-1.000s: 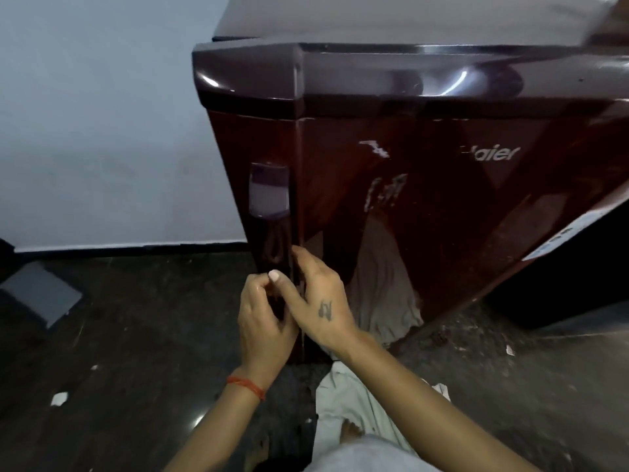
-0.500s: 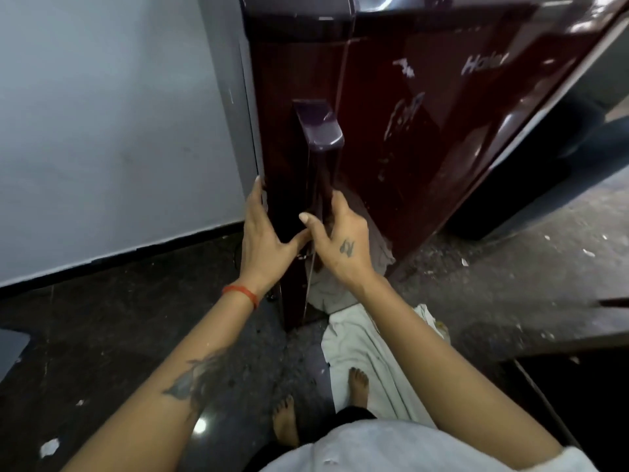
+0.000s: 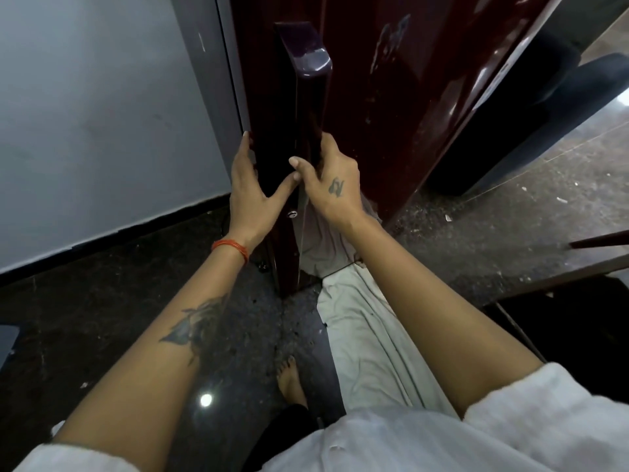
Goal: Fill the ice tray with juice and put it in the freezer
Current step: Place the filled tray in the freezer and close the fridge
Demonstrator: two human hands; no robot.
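Observation:
A dark maroon fridge [image 3: 425, 97] stands in front of me, its door shut as far as I can see. A long dark handle [image 3: 308, 97] runs down the door's left edge. My right hand [image 3: 328, 180] is wrapped around the lower part of that handle. My left hand [image 3: 250, 185] lies flat against the door's left side edge, fingers up, thumb stretched toward my right thumb. A small keyhole [image 3: 292, 214] sits just below the hands. No ice tray or juice is in view.
A grey wall [image 3: 102, 114] stands close on the left. A white cloth [image 3: 367, 335] lies on the dark stone floor [image 3: 85, 318] under the fridge's front. My bare foot [image 3: 291, 379] is beside it. A dark wooden edge [image 3: 599, 240] juts in at the right.
The view has moved closer and tilted down. My left hand slid from the handle to the door's side edge, and my right hand closed around the handle.

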